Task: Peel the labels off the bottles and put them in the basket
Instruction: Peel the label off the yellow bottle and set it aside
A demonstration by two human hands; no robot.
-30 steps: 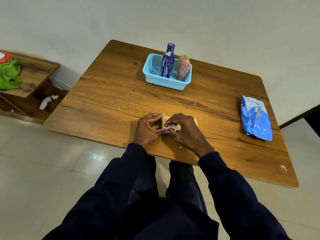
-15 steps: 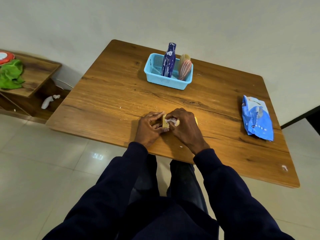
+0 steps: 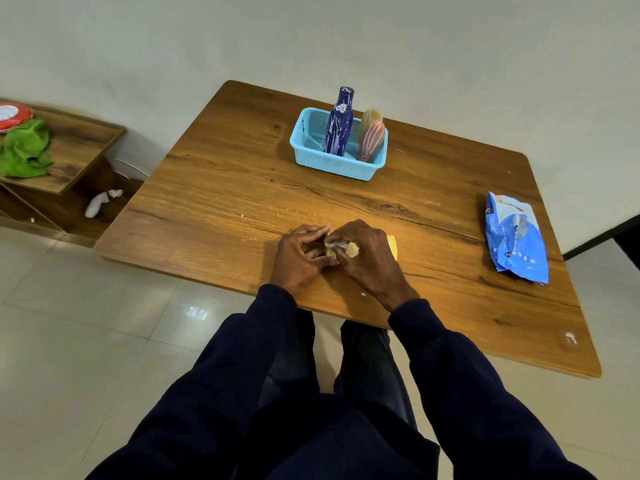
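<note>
I see bare wooden table (image 3: 214,202) left of my hands, which sit close to its near edge. The light-blue basket (image 3: 332,166) at the far side holds an upright dark-blue bottle (image 3: 339,126) and a pink bottle (image 3: 371,140). My left hand (image 3: 298,261) grips the yellow bottle (image 3: 392,245) lying on the table; my right hand (image 3: 367,258) pinches its white label (image 3: 335,242).

Plain pale wall (image 3: 450,46) at the far side; glossy light floor tiles (image 3: 86,341) near; low wooden shelf unit (image 3: 69,150) far left.
</note>
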